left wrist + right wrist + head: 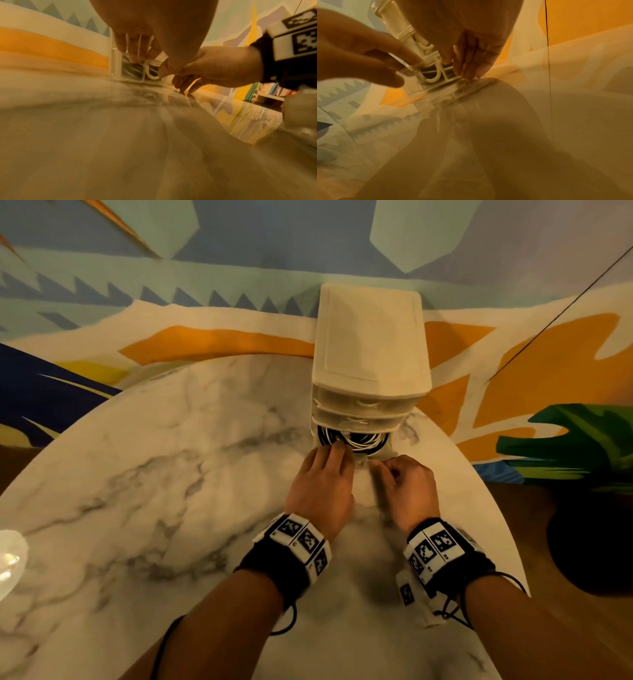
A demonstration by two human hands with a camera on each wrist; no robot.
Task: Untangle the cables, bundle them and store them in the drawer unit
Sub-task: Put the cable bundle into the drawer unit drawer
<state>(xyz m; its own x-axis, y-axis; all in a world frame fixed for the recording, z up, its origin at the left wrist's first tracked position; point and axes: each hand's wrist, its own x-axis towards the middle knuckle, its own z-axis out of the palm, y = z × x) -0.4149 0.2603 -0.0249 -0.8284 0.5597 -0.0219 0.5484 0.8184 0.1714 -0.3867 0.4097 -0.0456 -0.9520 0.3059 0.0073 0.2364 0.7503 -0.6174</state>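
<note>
Bottom drawer point(356, 455) open, cables point(354, 440) piled high. Left hand point(320, 486) presses flat-fingered; right hand point(406, 489) curled, grip unclear. Risk: loops snagging on closing.

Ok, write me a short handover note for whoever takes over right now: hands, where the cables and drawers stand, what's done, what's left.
Left hand: fingers extended, tips resting on the cables at the front rim of the bottom drawer.
Right hand: fingers curled at the drawer's front, right side; whether it grips the front cannot be told.
Drawer unit: stands on the marble table; the two upper drawers are shut, the bottom one is pulled partly out.
Done: black and white cables lie coiled inside the bottom drawer.
Left: tuck in any cable near the rim, push the drawer shut.
</note>
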